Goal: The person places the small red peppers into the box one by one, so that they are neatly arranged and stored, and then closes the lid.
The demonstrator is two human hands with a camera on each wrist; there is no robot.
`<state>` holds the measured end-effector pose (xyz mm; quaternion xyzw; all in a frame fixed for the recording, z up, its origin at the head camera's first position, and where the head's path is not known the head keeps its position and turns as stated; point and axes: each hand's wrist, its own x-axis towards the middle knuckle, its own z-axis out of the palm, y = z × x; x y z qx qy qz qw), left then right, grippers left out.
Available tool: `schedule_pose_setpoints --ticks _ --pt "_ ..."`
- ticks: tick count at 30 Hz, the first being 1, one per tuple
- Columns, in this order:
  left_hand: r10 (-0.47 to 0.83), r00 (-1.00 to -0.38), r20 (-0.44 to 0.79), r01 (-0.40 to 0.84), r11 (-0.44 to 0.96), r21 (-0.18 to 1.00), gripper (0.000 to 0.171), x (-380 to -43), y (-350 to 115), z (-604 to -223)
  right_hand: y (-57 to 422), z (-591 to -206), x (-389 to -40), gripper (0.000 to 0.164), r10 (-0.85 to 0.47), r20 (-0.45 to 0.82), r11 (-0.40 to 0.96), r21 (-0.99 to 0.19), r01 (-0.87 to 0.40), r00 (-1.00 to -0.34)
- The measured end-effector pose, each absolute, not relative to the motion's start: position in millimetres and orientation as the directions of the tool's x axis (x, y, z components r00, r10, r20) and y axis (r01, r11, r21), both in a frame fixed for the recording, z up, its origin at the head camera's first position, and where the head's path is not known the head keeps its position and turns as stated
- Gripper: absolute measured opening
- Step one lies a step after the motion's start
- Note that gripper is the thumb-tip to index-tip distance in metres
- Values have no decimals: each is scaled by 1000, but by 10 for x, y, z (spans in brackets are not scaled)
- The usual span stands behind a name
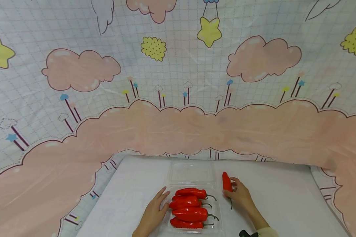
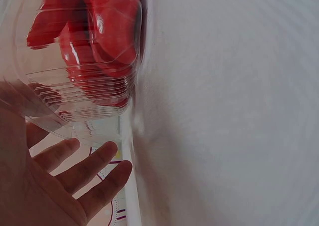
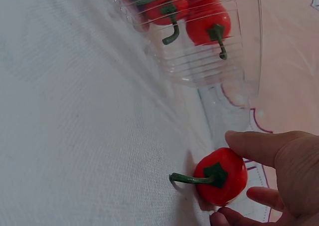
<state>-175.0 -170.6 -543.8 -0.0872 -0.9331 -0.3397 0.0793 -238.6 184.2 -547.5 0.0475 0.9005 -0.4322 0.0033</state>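
A clear plastic clamshell box [image 1: 218, 220] holds several red peppers [image 1: 190, 214] lying side by side, green stems pointing right. Its transparent lid [image 1: 192, 172] lies folded back on the far side. My left hand [image 1: 153, 210] is at the box's left edge, fingers spread and fairly straight; the left wrist view has them right by the ribbed wall [image 2: 94, 94]. Right of the box, my right hand [image 1: 241, 195] holds a single red pepper [image 1: 226, 181] between thumb and fingers. Its green stem [image 3: 192, 178] sticks out toward me, close over the white cloth.
A white cloth [image 1: 118, 194] covers the table. Behind it and at the sides hangs a curtain [image 1: 195, 131] printed with clouds and stars. A small black object [image 1: 247, 233] shows by the right sleeve [image 1: 267, 232] at the bottom edge.
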Motion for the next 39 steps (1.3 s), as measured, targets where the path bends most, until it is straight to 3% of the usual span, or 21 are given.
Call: schedule_pose_setpoints --ticks 19,39 --pt "112 -972 206 219 750 624 41 -1749 -1713 -5463 1878 -5466 -2331 52 119 -39 608 -787 104 -992" --pt "109 -974 199 212 752 624 41 -1773 -1720 -5466 1884 -5312 -2279 56 138 -62 532 -837 127 -988"
